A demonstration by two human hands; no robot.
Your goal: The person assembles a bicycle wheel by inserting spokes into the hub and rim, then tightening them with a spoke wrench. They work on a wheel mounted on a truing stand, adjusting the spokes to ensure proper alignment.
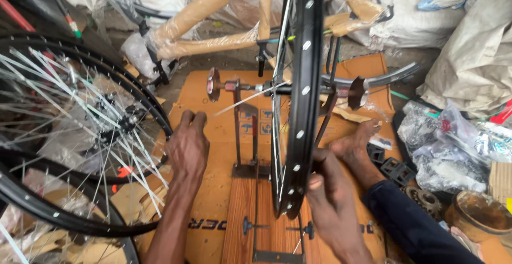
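Head view, one black rim (298, 109) on stand, right hand (328, 189) gripping it, left hand (186, 146) loosely curled, empty, two wheels (69, 114) beside.

The black wheel rim (302, 98) I'm working on runs off the top edge. My right hand (332, 200) has fingertips hidden behind it. At lower left, stacked wheels (64, 136) are cut off by the frame edges.

Dusty grey ground (224, 61) under flat orange cardboard (213, 130) — big white sacks (469, 56) piled at the right, soft daylight all over.
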